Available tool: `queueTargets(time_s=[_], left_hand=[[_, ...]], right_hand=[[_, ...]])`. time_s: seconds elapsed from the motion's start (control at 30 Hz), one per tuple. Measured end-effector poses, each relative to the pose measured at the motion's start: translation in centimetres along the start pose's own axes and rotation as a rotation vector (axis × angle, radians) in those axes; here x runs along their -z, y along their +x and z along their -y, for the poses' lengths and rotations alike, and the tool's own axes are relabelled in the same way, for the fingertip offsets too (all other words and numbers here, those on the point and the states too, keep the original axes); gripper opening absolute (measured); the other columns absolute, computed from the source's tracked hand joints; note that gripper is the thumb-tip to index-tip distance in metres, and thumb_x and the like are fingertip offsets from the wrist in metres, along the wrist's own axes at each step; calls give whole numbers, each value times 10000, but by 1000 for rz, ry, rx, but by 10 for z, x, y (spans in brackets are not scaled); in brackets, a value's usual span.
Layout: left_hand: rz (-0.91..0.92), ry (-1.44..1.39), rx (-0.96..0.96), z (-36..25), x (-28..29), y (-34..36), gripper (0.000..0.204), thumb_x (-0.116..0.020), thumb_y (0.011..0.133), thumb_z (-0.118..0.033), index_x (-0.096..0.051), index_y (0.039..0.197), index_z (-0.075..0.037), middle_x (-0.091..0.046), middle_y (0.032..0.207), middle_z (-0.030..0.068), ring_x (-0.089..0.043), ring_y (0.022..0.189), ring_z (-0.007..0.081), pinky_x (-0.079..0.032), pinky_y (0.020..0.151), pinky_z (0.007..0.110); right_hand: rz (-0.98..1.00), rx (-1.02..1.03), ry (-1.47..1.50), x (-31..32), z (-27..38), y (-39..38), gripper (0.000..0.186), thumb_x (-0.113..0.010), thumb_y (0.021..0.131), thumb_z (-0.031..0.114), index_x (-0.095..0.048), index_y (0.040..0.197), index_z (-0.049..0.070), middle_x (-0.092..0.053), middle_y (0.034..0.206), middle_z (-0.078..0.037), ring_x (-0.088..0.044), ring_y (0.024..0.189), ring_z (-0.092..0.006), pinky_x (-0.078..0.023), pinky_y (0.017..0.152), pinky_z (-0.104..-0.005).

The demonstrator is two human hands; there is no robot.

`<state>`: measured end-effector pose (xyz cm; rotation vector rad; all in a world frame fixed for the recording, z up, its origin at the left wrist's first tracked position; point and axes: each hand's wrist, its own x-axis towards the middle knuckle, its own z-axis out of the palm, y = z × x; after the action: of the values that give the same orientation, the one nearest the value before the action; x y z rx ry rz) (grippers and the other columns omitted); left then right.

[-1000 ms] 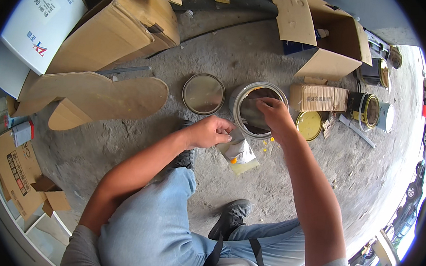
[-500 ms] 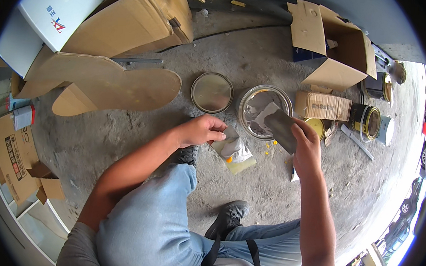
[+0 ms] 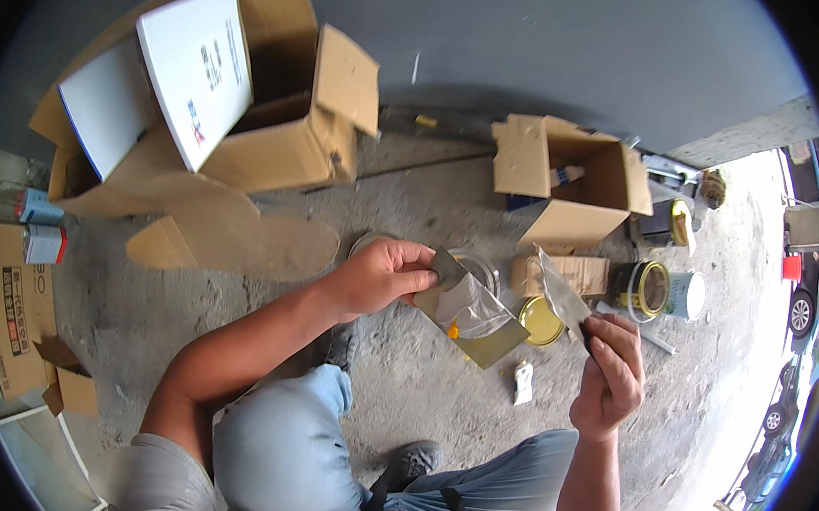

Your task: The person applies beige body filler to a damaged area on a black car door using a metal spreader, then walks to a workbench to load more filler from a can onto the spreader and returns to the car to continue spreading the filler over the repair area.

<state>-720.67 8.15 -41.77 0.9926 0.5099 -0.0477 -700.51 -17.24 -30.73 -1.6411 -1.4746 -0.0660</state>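
Observation:
My left hand (image 3: 384, 277) pinches one corner of a thin, dark, flat putty spreader (image 3: 490, 347) between thumb and fingers. A pale grey heap of putty (image 3: 482, 308) lies on it, with a small orange-yellow dab of paste (image 3: 453, 331) at the heap's lower edge. To the right, apart from it, my right hand (image 3: 612, 369) grips a second flat scraper blade (image 3: 564, 297), tilted nearly edge-on with its far end up. Beyond the spreader, an open putty tin (image 3: 485, 268) is mostly hidden; a round lid (image 3: 363, 243) shows partly behind my left hand.
A white tube (image 3: 523, 384) and a yellow round tin (image 3: 543, 322) are on the rough concrete. Open cardboard boxes (image 3: 597, 226) stand by the grey wall (image 3: 556, 57). A black can (image 3: 640, 289) and a white can (image 3: 687, 295) lie at right. Cardboard (image 3: 286, 250) lies left.
The view has tilted up toward the wall. My right hand has taken its blade from over the putty tin to the right and turned it edge-on. The left-hand spreader is raised, now covering the tin.

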Motion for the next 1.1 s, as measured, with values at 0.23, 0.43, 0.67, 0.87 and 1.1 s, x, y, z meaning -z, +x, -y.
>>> queueTargets(time_s=[0.23,0.43,0.67,0.87,1.1], left_hand=[[212,92,-141,-195,-128,-43,254,-649,1018,-38,-725,1257,3,-764,1110,48,-707,1016,121,-590,897,299],[222,215,-152,-364,-239,-110,224,-674,978,29,-769,1179,-1,-780,1053,54,-708,973,107,-576,893,279],[296,303,-161,-531,-366,-206,235,-707,967,22,-772,1190,-12,-787,1047,48,-688,955,74,-560,844,241],[458,467,-138,-599,-490,-264,235,-688,969,55,-765,1188,16,-772,1080,53,-695,983,102,-561,906,255],[702,434,-151,-570,-626,-320,234,-681,983,17,-753,1205,32,-770,1053,49,-675,943,68,-552,835,233]], right_hand=[[-445,-103,600,87,77,77,302,-626,1055,169,-699,1348,169,-611,1191,-146,-585,1109,-341,-484,996,-471],[-397,-178,726,217,198,162,188,-724,1001,194,-759,1181,152,-679,1050,-127,-655,1031,-320,-560,904,-411],[-407,-221,367,390,363,227,159,-715,948,72,-780,1092,81,-705,1016,-150,-690,965,-337,-587,832,-419],[-373,-339,-207,493,496,242,315,-708,814,-107,-765,1087,39,-712,1058,-144,-693,974,-322,-576,832,-406],[-401,-528,-669,575,590,152,332,-684,790,-131,-746,1078,22,-686,1069,-120,-674,946,-324,-560,807,-383]])
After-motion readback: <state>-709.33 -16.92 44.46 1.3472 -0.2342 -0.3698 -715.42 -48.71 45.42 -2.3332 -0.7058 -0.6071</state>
